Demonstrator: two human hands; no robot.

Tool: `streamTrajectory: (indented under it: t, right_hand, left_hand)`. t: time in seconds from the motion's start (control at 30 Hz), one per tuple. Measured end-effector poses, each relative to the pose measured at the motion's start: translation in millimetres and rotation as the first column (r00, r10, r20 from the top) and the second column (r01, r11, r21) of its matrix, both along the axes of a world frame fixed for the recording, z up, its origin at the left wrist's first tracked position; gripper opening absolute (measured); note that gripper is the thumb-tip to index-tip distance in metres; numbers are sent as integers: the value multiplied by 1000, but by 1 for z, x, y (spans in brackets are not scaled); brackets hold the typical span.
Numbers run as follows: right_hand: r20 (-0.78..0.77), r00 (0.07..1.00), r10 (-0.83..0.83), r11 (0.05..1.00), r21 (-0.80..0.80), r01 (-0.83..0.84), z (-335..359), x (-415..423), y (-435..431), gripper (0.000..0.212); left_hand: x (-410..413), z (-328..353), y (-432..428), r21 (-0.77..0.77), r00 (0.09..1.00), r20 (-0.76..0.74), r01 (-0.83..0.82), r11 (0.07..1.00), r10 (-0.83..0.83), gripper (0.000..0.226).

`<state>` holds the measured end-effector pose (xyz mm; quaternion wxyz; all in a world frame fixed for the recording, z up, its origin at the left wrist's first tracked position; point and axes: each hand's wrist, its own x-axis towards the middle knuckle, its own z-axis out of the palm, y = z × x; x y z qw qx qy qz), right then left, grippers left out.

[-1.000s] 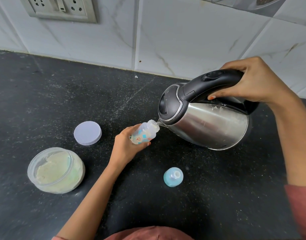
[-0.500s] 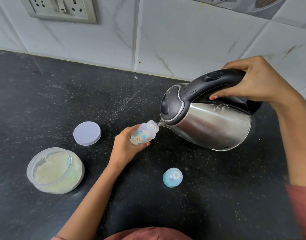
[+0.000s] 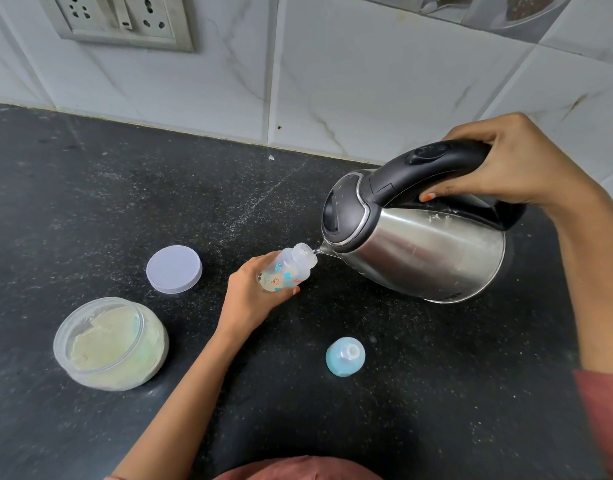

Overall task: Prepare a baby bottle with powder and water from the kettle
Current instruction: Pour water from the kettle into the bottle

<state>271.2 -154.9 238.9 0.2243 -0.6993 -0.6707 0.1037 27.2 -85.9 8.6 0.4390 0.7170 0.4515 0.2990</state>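
My left hand [image 3: 249,299] grips a small clear baby bottle [image 3: 291,270] with coloured prints, tilted so its open mouth points right. A steel kettle [image 3: 423,251] with a black lid and handle is tipped left, its spout right at the bottle's mouth, with a thin thread of water between them. My right hand [image 3: 513,164] is wrapped round the kettle's black handle. The bottle's blue teat cap [image 3: 345,356] stands on the dark counter below the kettle.
An open round tub of pale powder [image 3: 111,344] sits at the left on the black counter [image 3: 90,202], its lilac lid [image 3: 174,269] lying behind it. A tiled wall with a socket plate [image 3: 125,19] runs along the back.
The kettle has shifted very slightly right and tipped a touch more; bottle and left hand have barely moved.
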Motion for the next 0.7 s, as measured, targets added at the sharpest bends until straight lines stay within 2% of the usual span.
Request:
streamTrajectory:
  t: [0.7]
  right_hand:
    - [23, 1000, 8, 1000, -3, -8, 7, -4, 1, 30]
  left_hand:
    - [3, -1, -1, -12, 1000, -3, 13, 1000, -13, 62]
